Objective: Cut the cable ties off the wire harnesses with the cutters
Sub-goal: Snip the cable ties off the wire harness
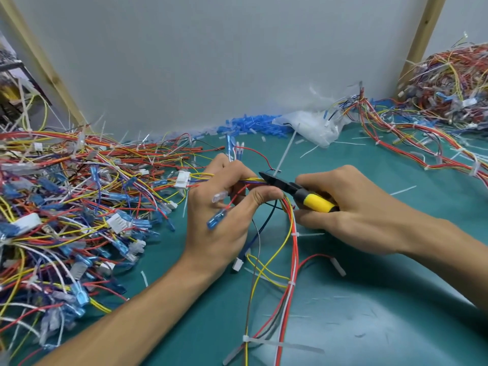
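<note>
My left hand (224, 215) grips a wire harness (290, 249) of red, yellow, white and dark wires near its upper end. My right hand (351, 207) holds the cutters (298, 192), which have a yellow-and-black handle. Their black jaws (266, 178) sit at the bundle just right of my left fingers, beside a white cable tie (286, 151) whose tail sticks up. Two more white ties (290, 283) (264, 340) bind the harness lower down. A blue terminal (216, 220) lies across the back of my left hand.
A large tangle of harnesses (66, 207) covers the left of the green mat (369, 299). Another heap (449, 85) lies at the far right. Blue sleeves (250, 125) and a plastic bag (311, 125) line the back wall. Cut tie scraps lie scattered.
</note>
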`<state>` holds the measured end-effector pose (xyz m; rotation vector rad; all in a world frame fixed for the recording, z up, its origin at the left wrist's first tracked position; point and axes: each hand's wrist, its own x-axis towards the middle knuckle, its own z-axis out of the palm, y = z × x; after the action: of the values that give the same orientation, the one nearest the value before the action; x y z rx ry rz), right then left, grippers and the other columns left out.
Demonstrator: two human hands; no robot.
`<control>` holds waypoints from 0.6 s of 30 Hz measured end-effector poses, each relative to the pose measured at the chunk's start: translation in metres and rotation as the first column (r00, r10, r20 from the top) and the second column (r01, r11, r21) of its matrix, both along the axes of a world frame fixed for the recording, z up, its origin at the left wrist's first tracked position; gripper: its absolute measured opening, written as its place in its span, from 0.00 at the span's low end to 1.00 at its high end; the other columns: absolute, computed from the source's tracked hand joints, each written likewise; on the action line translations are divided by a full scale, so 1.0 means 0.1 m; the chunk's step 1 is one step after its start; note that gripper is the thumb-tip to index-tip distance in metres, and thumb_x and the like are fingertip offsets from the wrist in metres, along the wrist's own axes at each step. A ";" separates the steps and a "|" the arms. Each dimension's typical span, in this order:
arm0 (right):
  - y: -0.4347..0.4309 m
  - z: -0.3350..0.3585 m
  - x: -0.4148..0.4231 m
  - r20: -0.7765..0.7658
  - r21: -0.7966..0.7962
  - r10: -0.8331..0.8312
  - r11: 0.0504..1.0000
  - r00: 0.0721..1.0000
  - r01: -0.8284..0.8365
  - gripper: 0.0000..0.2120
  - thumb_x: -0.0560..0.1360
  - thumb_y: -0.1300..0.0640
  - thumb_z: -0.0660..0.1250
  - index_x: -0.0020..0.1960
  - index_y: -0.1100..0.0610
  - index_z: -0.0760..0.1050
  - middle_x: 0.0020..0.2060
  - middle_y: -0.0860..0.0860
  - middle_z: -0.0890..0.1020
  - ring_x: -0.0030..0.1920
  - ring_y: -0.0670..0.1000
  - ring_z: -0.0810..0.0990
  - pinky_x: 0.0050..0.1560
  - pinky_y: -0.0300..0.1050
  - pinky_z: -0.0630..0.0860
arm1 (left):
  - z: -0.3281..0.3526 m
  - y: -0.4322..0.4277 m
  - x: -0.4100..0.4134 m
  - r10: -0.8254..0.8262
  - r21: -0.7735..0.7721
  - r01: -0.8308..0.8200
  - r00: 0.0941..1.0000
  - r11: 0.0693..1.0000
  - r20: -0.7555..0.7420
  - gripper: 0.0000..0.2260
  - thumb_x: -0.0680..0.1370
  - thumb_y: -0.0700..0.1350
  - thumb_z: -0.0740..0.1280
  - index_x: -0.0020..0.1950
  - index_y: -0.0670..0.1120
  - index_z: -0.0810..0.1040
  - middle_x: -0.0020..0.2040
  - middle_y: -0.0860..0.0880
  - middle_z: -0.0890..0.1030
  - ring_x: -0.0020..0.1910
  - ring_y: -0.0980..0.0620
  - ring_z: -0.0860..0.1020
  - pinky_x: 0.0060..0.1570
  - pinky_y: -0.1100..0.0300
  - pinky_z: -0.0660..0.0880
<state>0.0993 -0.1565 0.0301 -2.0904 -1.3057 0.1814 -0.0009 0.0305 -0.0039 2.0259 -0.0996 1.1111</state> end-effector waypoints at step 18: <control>-0.05 0.00 0.08 0.003 0.030 0.037 0.999 0.999 -0.037 0.15 0.77 0.51 0.75 0.39 0.57 0.74 0.30 0.56 0.70 0.33 0.56 0.63 0.32 0.53 0.63 | 0.00 0.00 0.02 0.002 -0.075 -0.004 1.000 0.997 -0.022 0.11 0.72 0.50 0.79 0.39 0.45 0.81 0.37 0.48 0.73 0.38 0.51 0.72 0.38 0.58 0.67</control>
<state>0.1068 -0.1615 0.0304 -2.0431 -1.3409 0.1749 0.0014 0.0302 -0.0038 1.9711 -0.0428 1.0780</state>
